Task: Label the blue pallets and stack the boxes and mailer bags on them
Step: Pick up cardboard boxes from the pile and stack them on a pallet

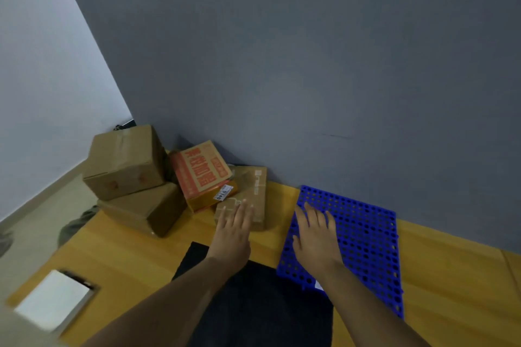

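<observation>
The blue pallet (366, 234) lies at lower right of the frame, flat on the floor (451, 276) near the wall (310, 65). The right hand (315, 236) lies on it, fingers straight, spread, empty. The left hand (232, 229), fingers extended and empty, reaches the brown box (253, 194) at centre. Hold the pallet steady; grasp the box by opposite edges.

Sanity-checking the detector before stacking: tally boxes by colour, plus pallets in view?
brown cardboard boxes: 3
orange-printed box: 1
yellow box: 1
blue pallet: 1 (cannot tell whether another lies under it)
Total: 6
</observation>
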